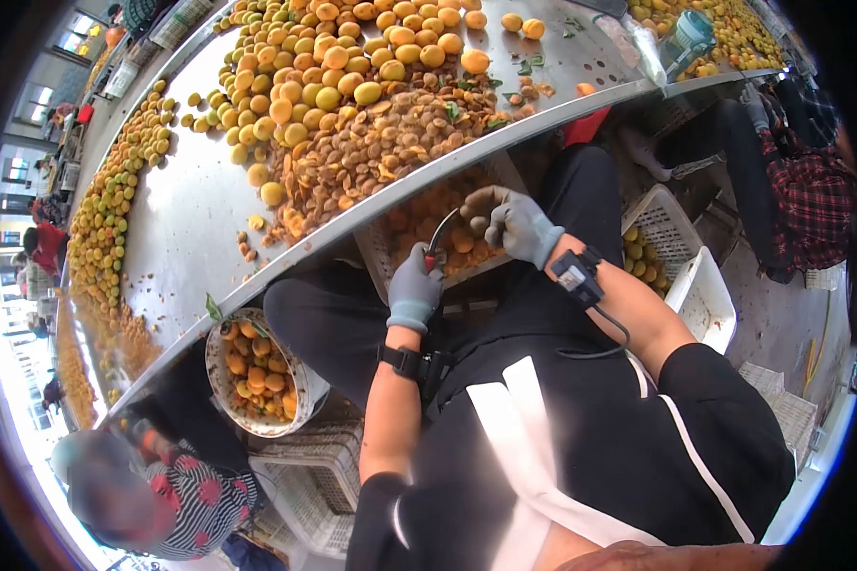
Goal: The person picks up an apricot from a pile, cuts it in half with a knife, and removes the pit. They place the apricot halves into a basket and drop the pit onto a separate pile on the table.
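My left hand (416, 288), in a grey glove, is closed around the red handle of a small curved knife (441, 231), its blade pointing up and away from me. Just to its right, my right hand (516, 226) wears a grey glove with dark-stained fingertips. Its fingers are loosely bent and apart, and no fruit shows between them. Both hands are above a crate (379, 271) between my knees, which contains orange apricot pieces (462, 238). Beyond the hands, a heap of brown apricot stones and scraps (362, 152) lies at the edge of the metal table (195, 224).
Whole apricots (305, 81) are piled behind the scraps. A white bucket (300, 404) of apricots stands at left, near stacked crates (305, 485). A co-worker in stripes (200, 504) sits lower left; another in plaid (814, 205) is at right, beyond a white tub (709, 300).
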`<action>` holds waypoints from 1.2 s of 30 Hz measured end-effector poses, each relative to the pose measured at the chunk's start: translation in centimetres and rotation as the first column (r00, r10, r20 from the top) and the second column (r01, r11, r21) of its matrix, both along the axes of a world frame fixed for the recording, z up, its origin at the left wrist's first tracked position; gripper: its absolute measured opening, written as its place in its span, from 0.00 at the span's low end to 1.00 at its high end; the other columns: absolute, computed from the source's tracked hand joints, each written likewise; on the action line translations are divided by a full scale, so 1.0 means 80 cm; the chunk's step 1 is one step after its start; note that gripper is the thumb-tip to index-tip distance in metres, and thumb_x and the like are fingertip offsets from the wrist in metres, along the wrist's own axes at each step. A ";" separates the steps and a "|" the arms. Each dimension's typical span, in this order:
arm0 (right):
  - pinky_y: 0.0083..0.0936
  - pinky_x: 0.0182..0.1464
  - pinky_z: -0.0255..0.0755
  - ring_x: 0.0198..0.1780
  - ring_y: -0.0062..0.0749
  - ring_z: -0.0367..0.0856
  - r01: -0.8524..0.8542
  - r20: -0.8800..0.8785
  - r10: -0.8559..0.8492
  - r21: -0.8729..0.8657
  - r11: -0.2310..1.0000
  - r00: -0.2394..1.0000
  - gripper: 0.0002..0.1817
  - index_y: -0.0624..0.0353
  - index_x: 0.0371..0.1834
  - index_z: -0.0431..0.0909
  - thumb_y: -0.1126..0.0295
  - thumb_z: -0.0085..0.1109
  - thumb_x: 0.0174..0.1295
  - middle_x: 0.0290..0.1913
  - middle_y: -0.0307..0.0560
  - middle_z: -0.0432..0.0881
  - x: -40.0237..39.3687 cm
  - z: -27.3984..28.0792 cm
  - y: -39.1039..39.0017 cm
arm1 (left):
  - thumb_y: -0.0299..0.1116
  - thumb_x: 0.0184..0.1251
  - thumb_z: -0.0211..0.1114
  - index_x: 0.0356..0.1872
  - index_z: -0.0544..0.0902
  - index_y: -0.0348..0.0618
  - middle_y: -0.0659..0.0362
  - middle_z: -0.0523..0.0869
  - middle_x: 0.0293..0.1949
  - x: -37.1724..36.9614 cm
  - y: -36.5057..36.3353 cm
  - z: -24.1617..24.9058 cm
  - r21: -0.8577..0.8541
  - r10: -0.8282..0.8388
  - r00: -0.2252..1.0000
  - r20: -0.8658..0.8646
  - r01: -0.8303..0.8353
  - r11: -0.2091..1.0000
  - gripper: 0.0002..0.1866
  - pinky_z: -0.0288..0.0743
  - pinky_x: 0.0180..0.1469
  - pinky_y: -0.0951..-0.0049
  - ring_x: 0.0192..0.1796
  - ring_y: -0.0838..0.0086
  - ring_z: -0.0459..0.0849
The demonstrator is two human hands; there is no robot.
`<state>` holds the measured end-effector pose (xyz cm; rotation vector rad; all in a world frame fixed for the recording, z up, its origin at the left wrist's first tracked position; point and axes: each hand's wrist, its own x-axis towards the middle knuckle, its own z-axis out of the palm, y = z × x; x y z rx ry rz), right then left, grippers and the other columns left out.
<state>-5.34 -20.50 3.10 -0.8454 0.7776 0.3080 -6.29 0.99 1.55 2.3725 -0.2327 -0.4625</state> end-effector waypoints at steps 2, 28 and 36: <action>0.17 0.30 0.74 0.37 0.24 0.77 -0.180 0.427 0.142 0.049 0.983 0.893 0.24 0.60 0.47 0.75 0.86 0.40 0.45 0.47 0.46 0.79 0.016 0.041 -0.023 | 0.29 0.58 0.60 0.44 0.74 0.44 0.49 0.85 0.38 0.002 0.001 -0.008 0.001 -0.010 1.000 0.008 0.010 1.000 0.12 0.75 0.45 0.58 0.44 0.49 0.82; 0.21 0.50 0.76 0.49 0.28 0.79 0.007 0.764 0.262 -0.329 0.944 0.590 0.30 0.59 0.60 0.70 0.87 0.57 0.50 0.50 0.42 0.77 0.201 0.060 -0.126 | 0.32 0.64 0.64 0.49 0.74 0.42 0.53 0.84 0.31 0.007 -0.021 0.032 -0.344 0.048 0.980 -0.194 -0.114 0.932 0.14 0.77 0.35 0.69 0.33 0.68 0.85; 0.23 0.60 0.71 0.58 0.25 0.74 -0.261 0.757 0.256 -0.117 0.958 0.601 0.33 0.56 0.56 0.70 0.87 0.63 0.43 0.52 0.41 0.77 0.018 0.084 -0.044 | 0.25 0.65 0.62 0.51 0.75 0.44 0.55 0.86 0.37 -0.012 -0.037 0.095 -0.517 0.064 0.996 -0.067 -0.089 0.851 0.14 0.77 0.37 0.73 0.34 0.71 0.85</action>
